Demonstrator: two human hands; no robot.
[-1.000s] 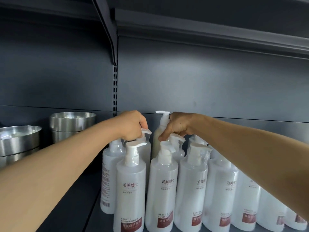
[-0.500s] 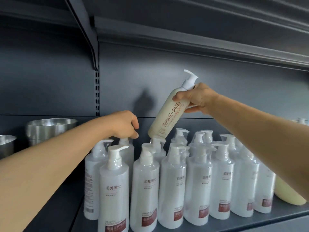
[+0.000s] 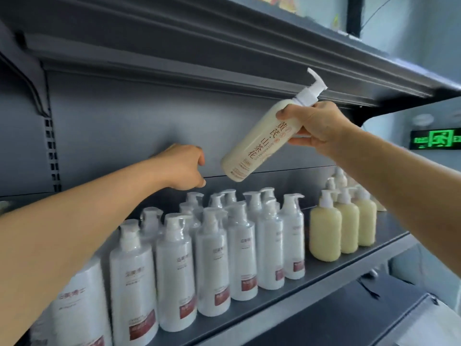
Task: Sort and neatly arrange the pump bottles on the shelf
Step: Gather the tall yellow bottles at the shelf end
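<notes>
We hold a tall cream pump bottle (image 3: 259, 139) in the air above the shelf (image 3: 331, 283), tilted so its white pump head points up to the right and its base hangs down to the left. It bears red characters down its side and a small red-printed label near the base. Our right hand (image 3: 315, 126) grips it round the shoulder just under the pump collar, fingers and thumb curled about it, arm stretched up from the right. Our left hand (image 3: 184, 167) reaches forward over the white pump bottles (image 3: 212, 258), fingers loosely curled, holding nothing and touching none of them. Those white bottles stand in crowded rows on the shelf; just beside them on the right stand squat cream bottles (image 3: 341, 228).
</notes>
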